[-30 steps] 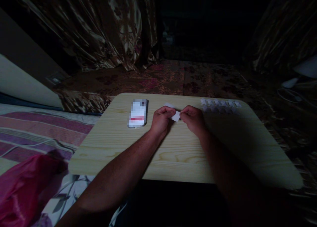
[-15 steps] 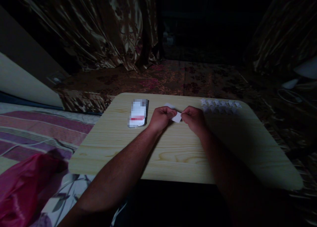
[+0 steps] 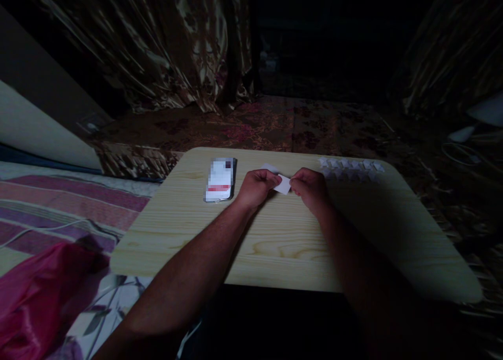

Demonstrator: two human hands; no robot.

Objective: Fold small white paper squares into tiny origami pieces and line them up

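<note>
Between my two hands, above the middle of the table (image 3: 275,244), is a small white piece of paper (image 3: 283,185). My left hand (image 3: 257,186) pinches its left side with thumb and fingers. At its right edge, my right hand (image 3: 308,186) grips it with closed fingertips. Another pale sheet of paper (image 3: 270,168) shows just behind my left hand, partly hidden by it. To the right of my right hand, small folded white paper pieces (image 3: 351,165) sit in two rows near the far edge.
A phone (image 3: 220,179) with a lit, blurred screen lies left of my hands. On the left are a striped bedcover (image 3: 70,203), a pink bag (image 3: 43,297) and white cables. Patterned curtains (image 3: 188,45) hang behind the table, and a white lamp (image 3: 485,111) stands at far right.
My right hand has shifted slightly right, and more of the white paper shows between my hands. Both hands keep their hold on it.
</note>
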